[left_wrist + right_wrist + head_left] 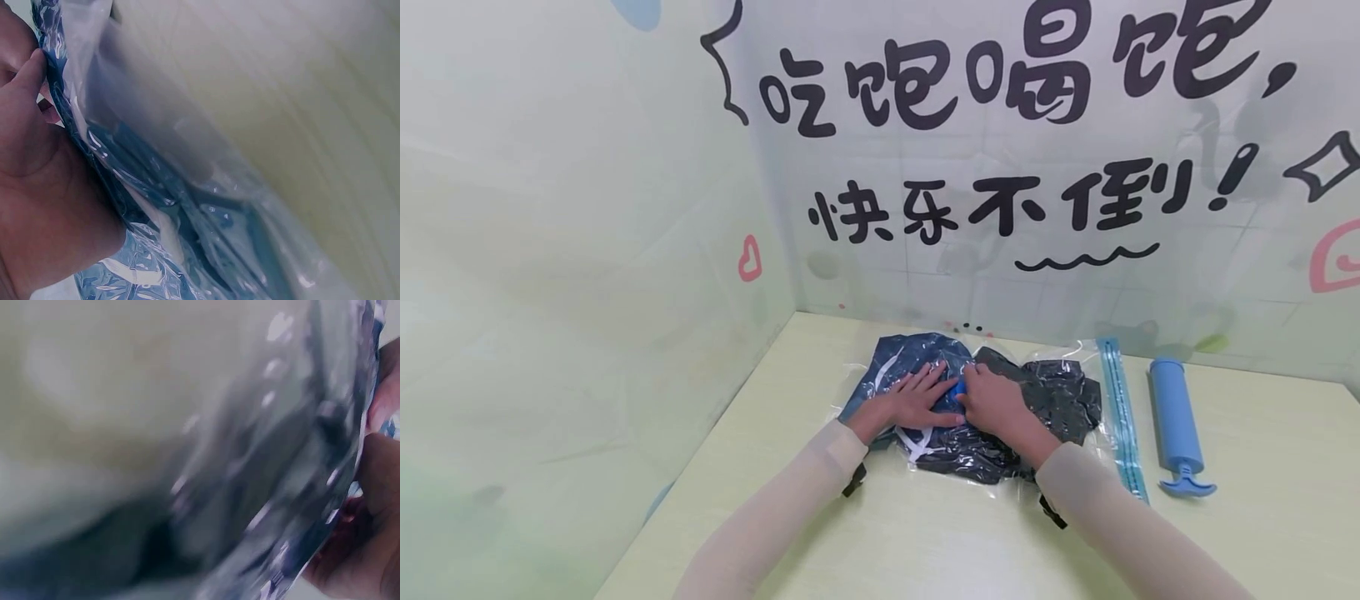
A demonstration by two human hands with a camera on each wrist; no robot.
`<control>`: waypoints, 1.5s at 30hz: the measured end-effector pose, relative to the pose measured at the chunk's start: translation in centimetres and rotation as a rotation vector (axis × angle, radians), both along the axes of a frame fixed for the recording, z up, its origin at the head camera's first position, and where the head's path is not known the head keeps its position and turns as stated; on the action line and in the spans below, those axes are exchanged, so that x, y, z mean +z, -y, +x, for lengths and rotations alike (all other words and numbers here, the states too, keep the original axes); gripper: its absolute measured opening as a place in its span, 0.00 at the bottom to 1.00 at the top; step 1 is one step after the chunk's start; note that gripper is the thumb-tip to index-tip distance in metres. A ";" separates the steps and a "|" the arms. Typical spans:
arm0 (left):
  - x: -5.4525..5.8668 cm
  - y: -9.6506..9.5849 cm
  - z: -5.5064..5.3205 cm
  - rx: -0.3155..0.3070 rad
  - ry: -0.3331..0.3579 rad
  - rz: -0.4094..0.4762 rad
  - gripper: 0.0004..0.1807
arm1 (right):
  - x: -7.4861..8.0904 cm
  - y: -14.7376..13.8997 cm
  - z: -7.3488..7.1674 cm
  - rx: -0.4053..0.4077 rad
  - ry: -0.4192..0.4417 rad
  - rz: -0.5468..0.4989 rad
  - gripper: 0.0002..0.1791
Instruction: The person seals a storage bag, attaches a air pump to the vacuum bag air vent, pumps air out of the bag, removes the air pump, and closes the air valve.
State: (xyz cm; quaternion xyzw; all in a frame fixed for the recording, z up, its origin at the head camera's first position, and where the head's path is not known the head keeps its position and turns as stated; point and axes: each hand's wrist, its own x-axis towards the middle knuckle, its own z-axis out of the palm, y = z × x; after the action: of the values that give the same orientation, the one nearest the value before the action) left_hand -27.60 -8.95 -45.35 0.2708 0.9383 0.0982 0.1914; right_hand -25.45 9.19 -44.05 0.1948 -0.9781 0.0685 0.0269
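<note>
A clear vacuum storage bag [1060, 408] lies on the table, wrinkled tightly over folded dark clothes: a navy garment with white stripes [880, 379] at left and a dark grey-green one at right. My left hand [917, 404] rests on the bag's left half, fingers spread out. Beside it my right hand [996, 404] pinches a small blue valve cap [959, 390] near the bag's middle, mostly covered by the fingers. In the left wrist view, the left hand [44, 169] presses against the shiny film. The right wrist view shows the right hand [369, 531] partly, its fingertips hidden.
A blue hand pump [1176, 417] lies right of the bag, its handle toward me. The bag's blue zip strip [1122, 417] runs along its right edge. Printed wall sheets stand behind and at left of the pale table [880, 550].
</note>
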 end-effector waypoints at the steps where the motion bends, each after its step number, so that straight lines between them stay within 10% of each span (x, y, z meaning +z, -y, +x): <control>1: 0.2 0.0 0.1 0.001 -0.003 0.004 0.46 | 0.1 0.2 0.0 -0.016 0.015 0.009 0.23; 8: 0.8 0.1 0.5 -0.009 -0.029 0.000 0.45 | 0.6 0.3 -0.1 -0.031 0.093 0.053 0.24; 24: -0.2 0.1 0.0 0.010 0.008 0.018 0.46 | 0.0 -3.5 -1.0 0.327 0.084 -0.263 0.19; 45: 0.6 0.0 0.4 -0.002 -0.020 0.002 0.47 | -0.4 -3.0 -0.8 0.243 -0.047 -0.168 0.17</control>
State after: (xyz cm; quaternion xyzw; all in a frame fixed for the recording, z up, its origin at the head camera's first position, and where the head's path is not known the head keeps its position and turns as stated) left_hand -27.16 -8.95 -44.73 0.2727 0.9398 0.0963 0.1820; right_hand -26.27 12.19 -44.45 0.3104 -0.9372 0.1483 0.0573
